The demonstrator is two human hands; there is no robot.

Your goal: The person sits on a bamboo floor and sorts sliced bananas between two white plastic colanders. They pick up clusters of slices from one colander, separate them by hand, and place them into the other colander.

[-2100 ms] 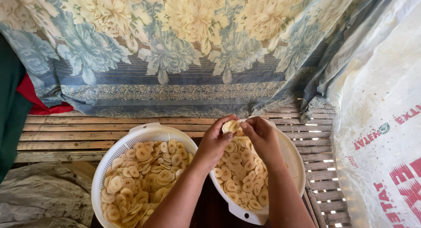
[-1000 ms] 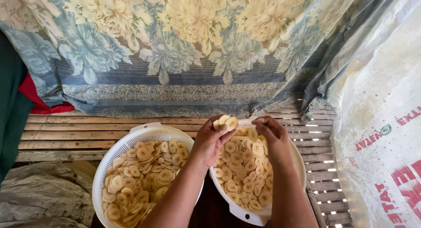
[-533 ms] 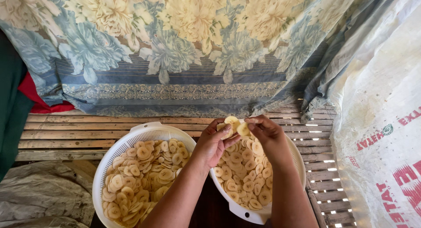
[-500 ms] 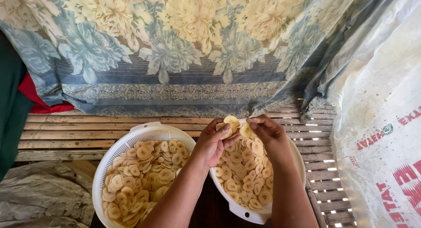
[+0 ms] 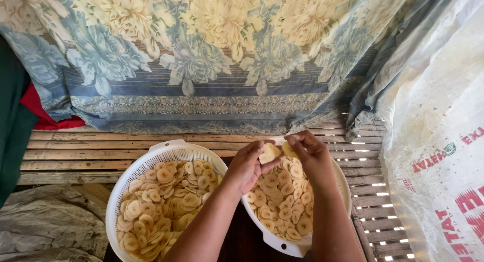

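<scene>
Her left hand and right hand both pinched pale banana slices above the right basket, fingers curled closed

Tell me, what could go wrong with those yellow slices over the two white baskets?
The left hand and right hand pinch a few slices near the far rim of the right basket; a dropped one might slip through the gaps in the slatted wooden platform. That basket's near edge seems to overhang the platform, so a push could tip it. The left basket is heaped, so a bump may spill slices.
</scene>
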